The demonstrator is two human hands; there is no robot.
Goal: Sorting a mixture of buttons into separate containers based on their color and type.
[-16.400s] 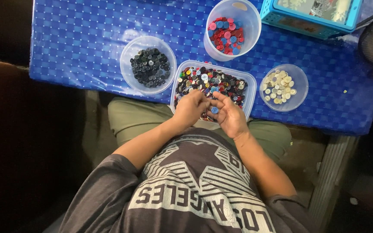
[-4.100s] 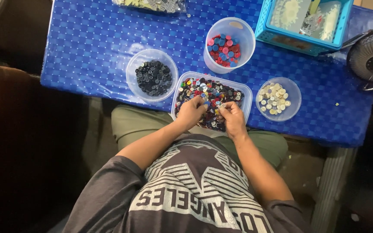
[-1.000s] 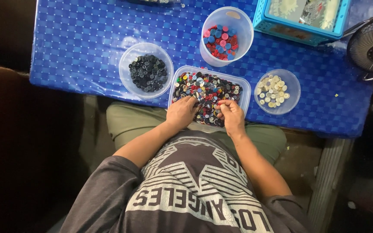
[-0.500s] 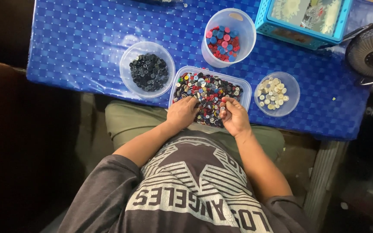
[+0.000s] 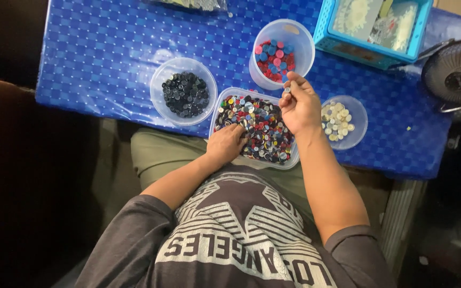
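A clear rectangular tray (image 5: 215, 113) of mixed coloured buttons sits at the table's near edge. My left hand (image 5: 226, 143) rests in the tray's near left part, fingers on the buttons. My right hand (image 5: 299, 104) is raised above the tray's far right corner, pinching a small button (image 5: 287, 90) between thumb and fingers, just short of the tall clear cup (image 5: 301, 40) of red and blue buttons. A round bowl (image 5: 161, 74) of dark buttons stands left of the tray. A small bowl (image 5: 357, 114) of cream buttons stands to the right.
The blue patterned table cover (image 5: 108, 48) spreads to the left and back. A turquoise basket (image 5: 372, 50) with packets stands at the back right. A small black fan (image 5: 457, 77) sits at the far right edge. A plastic bag (image 5: 198, 4) lies at the back.
My right hand has lifted out of the tray and moved up toward the red-and-blue cup with a button pinched. My left hand stays in the tray.
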